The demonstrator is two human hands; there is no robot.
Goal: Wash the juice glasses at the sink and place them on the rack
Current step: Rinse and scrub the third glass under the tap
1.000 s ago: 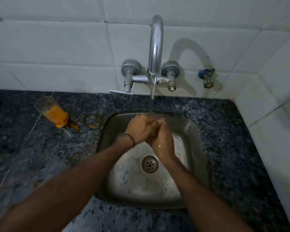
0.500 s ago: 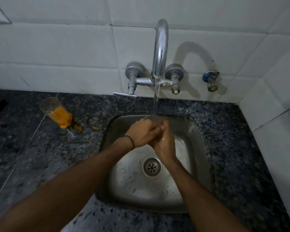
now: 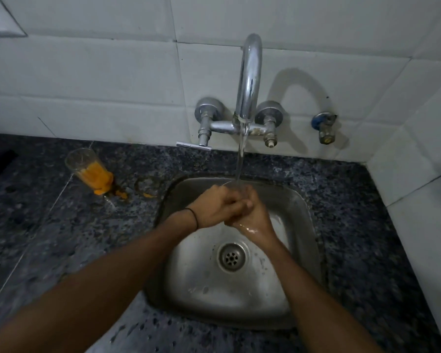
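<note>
Head view: left hand (image 3: 215, 208) and right hand (image 3: 250, 217) clasped together under the running stream from the chrome tap (image 3: 248, 80), over the steel sink (image 3: 301, 250). Fingers interlocked; something clear glints at the far edge of the clasp, cannot tell if a glass. Far left on the speckled granite surface (image 3: 49, 238), one juice glass (image 3: 87, 169) with orange pulp, smears beside it. Likely light, rigid, fragile, slippery when wet; best gripped around the mid-wall. No rack in sight.

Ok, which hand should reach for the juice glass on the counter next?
Left. The juice glass stands left of the sink, nearer the left hand; the right hand would cross over.
</note>
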